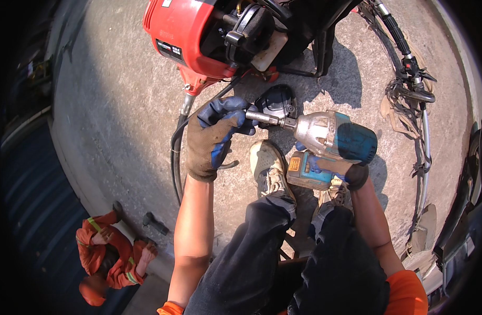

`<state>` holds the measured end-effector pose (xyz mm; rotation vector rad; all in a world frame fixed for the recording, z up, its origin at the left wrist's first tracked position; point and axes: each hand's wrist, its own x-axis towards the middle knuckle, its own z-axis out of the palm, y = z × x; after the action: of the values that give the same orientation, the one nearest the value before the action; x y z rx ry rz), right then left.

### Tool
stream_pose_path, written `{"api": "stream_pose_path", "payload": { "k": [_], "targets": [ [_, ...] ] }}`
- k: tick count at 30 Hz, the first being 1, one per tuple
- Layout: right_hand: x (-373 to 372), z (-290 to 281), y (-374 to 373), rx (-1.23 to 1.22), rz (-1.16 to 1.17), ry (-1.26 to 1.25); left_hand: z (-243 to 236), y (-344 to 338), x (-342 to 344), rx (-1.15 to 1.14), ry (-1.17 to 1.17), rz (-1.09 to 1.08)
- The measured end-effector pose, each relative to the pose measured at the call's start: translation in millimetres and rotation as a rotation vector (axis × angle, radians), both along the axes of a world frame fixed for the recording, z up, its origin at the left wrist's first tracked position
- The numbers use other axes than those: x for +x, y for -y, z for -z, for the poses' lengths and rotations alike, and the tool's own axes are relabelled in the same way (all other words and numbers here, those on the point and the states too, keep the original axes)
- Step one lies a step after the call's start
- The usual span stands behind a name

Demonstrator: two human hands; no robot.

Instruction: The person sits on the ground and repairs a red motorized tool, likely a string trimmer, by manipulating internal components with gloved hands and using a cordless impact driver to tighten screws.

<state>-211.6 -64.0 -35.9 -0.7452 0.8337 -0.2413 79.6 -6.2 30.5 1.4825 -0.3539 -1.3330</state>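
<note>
My right hand [339, 169], in a brown and blue coated glove, is wrapped round the handle of a teal cordless impact wrench [317, 131] with a silver nose. Its battery [307, 172] hangs below the grip. A long silver socket [264, 117] points left from the nose. At its far end my left hand [213, 134], gloved alike, closes thumb and fingers; whether a small fastener is also pinched there is hidden. Just beyond the socket lies a black rounded cover [276, 102] on the ground. A red engine unit [191, 37] with black parts stands farther off.
A metal shaft [184, 107] and black cable run from the engine beside my left forearm. On the right lies a long pole [425, 152] with cords and straps. A person in orange workwear [112, 252] is at lower left. My shoes [269, 163] are below the wrench.
</note>
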Motion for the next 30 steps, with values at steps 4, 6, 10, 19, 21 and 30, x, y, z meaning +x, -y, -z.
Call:
{"api": "stream_pose_path", "payload": {
  "k": [4, 6, 10, 19, 21, 30],
  "targets": [
    [0, 0, 1, 0.041, -0.059, -0.072, -3, 3, -6, 0.002, 0.008, -0.059],
    [4, -7, 5, 0.040, -0.084, -0.121, -6, 3, -7, 0.016, 0.022, -0.047],
    [2, -4, 4, 0.044, -0.009, -0.042, -13, 4, -12, 0.005, 0.108, 0.012],
    [8, 0, 3, 0.035, -0.060, -0.046, -27, 11, -27, 0.087, 0.777, 0.194],
    [9, 3, 6, 0.030, -0.091, -0.061, -26, 10, -33, 0.042, 0.840, 0.196],
    [14, 1, 9, 0.104, 0.009, 0.085, -20, 8, -52, -0.123, 0.956, 0.211]
  ]
}}
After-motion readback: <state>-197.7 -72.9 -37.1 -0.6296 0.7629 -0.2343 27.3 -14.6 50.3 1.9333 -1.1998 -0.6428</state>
